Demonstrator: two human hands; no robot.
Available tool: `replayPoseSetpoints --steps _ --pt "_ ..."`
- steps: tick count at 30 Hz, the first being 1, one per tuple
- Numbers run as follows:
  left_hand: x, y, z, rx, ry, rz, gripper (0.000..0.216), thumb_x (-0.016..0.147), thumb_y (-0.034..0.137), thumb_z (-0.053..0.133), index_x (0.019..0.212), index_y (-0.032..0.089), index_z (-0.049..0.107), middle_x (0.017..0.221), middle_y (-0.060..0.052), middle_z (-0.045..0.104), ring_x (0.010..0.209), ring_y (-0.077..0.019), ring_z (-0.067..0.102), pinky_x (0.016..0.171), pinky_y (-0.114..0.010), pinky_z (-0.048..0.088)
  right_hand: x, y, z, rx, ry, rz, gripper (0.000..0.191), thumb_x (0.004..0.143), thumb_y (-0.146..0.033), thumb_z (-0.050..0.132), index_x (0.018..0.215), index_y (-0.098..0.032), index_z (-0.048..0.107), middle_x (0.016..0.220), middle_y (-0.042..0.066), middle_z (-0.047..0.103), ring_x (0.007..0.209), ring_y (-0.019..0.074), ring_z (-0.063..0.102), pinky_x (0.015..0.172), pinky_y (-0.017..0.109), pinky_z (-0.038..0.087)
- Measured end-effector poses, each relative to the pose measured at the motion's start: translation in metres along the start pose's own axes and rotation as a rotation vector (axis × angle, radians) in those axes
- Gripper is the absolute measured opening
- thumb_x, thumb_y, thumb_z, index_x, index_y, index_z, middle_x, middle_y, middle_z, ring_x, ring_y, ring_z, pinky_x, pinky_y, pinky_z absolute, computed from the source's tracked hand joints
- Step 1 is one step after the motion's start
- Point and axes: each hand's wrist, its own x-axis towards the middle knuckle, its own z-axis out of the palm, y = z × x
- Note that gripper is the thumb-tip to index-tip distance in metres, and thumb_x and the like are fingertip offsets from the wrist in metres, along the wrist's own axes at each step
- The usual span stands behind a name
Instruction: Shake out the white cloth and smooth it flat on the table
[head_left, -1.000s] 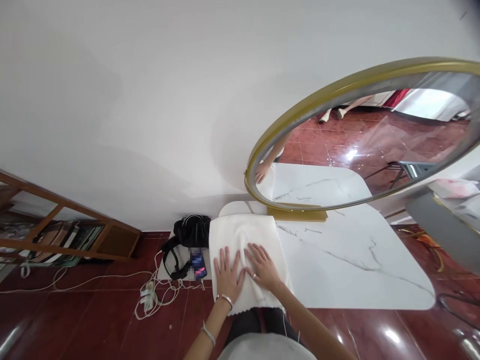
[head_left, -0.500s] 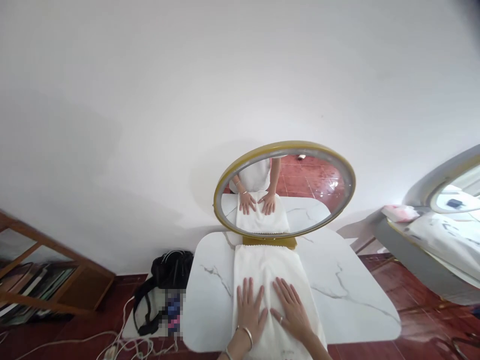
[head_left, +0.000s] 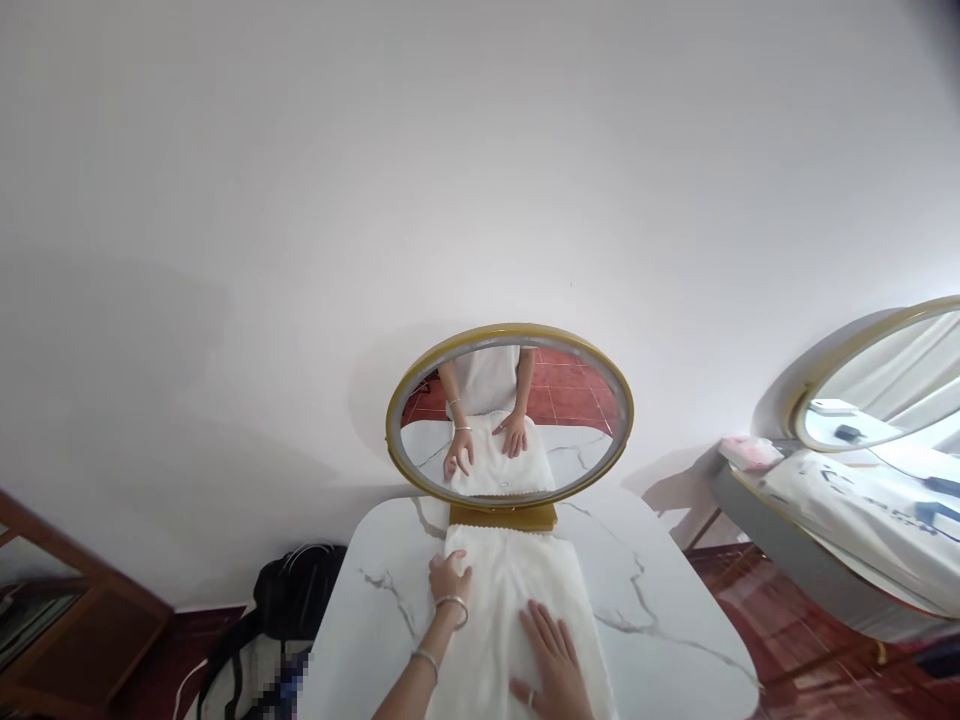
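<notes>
A white towel (head_left: 504, 580) with a scalloped far edge lies spread on a white marble-patterned table (head_left: 660, 600). At its upper left edge is my left hand (head_left: 450, 580), fingers curled onto the cloth near the far corner. Two bracelets circle that wrist. My right hand (head_left: 553, 660) rests flat on the right side of the towel, fingers stretched forward, a ring on one finger. Just beyond the towel, an oval mirror (head_left: 510, 420) on a gold base (head_left: 504, 517) reflects both hands and the cloth. The towel's near end runs out of view.
On the right stands a second table (head_left: 810, 570) with a tissue pack (head_left: 750, 453), a white printed cloth (head_left: 847, 495) and another gold-rimmed mirror (head_left: 817, 400). A black bag (head_left: 300, 590) sits to the left, near a wooden shelf (head_left: 97, 620). White wall rises behind.
My left hand has slid forward and left from the towel's middle to its far left edge, its fingers now curled. The right hand stays flat. The view has shifted to the right and up.
</notes>
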Motion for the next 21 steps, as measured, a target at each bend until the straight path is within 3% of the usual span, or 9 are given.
replayPoseSetpoints --steps 3,6,10,12,15,17,19,21 --pt "0.012 0.011 -0.011 -0.089 -0.08 0.098 0.021 0.075 0.014 0.057 0.086 0.021 0.073 0.09 -0.002 0.073 0.089 -0.0182 0.067 0.083 -0.029 0.051 0.002 -0.003 -0.004 -0.002 -0.022 0.021 0.081 0.073 -0.039 0.062 0.147 -0.023 0.034 0.154 0.006 0.023 0.143 0.0279 0.017 0.117 0.051 0.016" --pt "0.002 0.023 -0.02 -0.158 -0.131 0.2 0.025 0.076 0.012 0.055 0.092 0.019 0.073 0.087 -0.002 0.074 0.073 -0.0152 0.066 0.074 -0.027 0.053 0.007 -0.001 -0.005 -0.015 -0.058 0.039 0.083 0.068 -0.03 0.062 0.146 -0.021 0.036 0.154 0.007 0.023 0.143 0.0285 0.019 0.117 0.05 0.017" --pt "-0.027 0.047 -0.043 -0.22 -0.161 0.394 0.03 0.079 0.012 0.053 0.098 0.024 0.072 0.096 -0.001 0.072 0.083 -0.0164 0.064 0.085 -0.03 0.05 0.012 0.01 0.016 0.027 -0.04 0.028 0.082 0.067 -0.03 0.064 0.144 -0.024 0.04 0.151 0.007 0.03 0.14 0.0325 0.027 0.115 0.052 0.024" --pt "-0.042 0.061 -0.061 -0.263 -0.169 0.556 0.031 0.085 0.015 0.047 0.098 0.026 0.072 0.097 -0.003 0.071 0.091 -0.0177 0.063 0.088 -0.032 0.05 0.012 0.01 0.031 0.097 0.09 0.005 0.083 0.069 -0.034 0.066 0.146 -0.027 0.036 0.147 0.009 0.04 0.135 0.0358 0.036 0.11 0.056 0.032" --pt "-0.06 0.082 -0.098 -0.298 -0.147 0.857 0.041 0.092 0.013 0.034 0.101 0.025 0.072 0.094 -0.006 0.07 0.087 -0.0169 0.063 0.081 -0.031 0.052 0.011 -0.008 0.037 0.248 0.494 -0.015 0.09 0.077 -0.039 0.062 0.152 -0.03 0.013 0.146 0.013 0.041 0.129 0.0384 0.044 0.098 0.057 0.045" --pt "-0.065 0.095 -0.129 -0.291 -0.084 1.003 0.042 0.094 0.012 0.032 0.106 0.024 0.07 0.098 -0.006 0.07 0.089 -0.0159 0.062 0.082 -0.029 0.052 0.013 -0.032 0.017 0.354 0.732 -0.035 0.088 0.083 -0.04 0.058 0.152 -0.035 0.004 0.154 0.011 0.026 0.131 0.0396 0.041 0.093 0.057 0.049" --pt "-0.064 0.107 -0.165 -0.293 -0.004 1.088 0.041 0.095 0.011 0.032 0.115 0.023 0.066 0.105 -0.006 0.069 0.095 -0.0149 0.061 0.085 -0.028 0.051 0.02 -0.059 -0.021 0.432 0.837 -0.083 0.08 0.086 -0.043 0.054 0.151 -0.039 0.007 0.158 0.007 0.009 0.137 0.04 0.03 0.093 0.059 0.048" --pt "-0.056 0.119 -0.203 -0.285 0.082 1.146 0.043 0.095 0.01 0.031 0.123 0.024 0.061 0.111 -0.006 0.067 0.101 -0.0144 0.059 0.089 -0.027 0.049 0.035 -0.083 -0.069 0.461 0.886 -0.127 0.075 0.091 -0.039 0.049 0.151 -0.035 0.005 0.159 0.01 0.0 0.142 0.0397 0.018 0.098 0.063 0.041"
